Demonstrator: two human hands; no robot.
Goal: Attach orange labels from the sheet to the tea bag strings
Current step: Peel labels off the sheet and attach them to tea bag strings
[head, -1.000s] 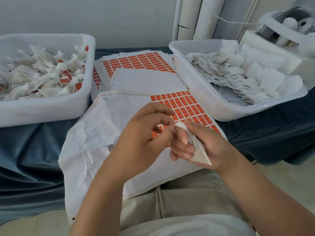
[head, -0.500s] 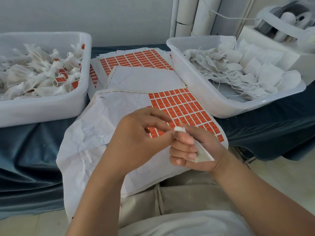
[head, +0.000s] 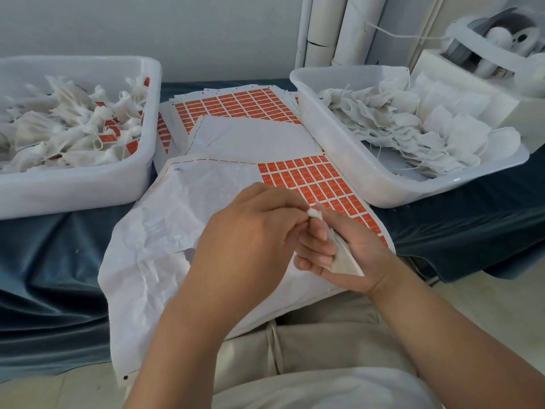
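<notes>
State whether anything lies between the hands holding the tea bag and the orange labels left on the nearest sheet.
Nothing visible does. The left hand and right hand hold the tea bag over the sheet, and the orange labels lie uncovered just beyond them.

White shirt [head: 324, 392], beige drawstring trousers [head: 333, 338]

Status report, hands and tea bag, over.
Right hand grips tea bag. Left hand pinches its top. Label sheet beneath both hands, path unobstructed.
</notes>
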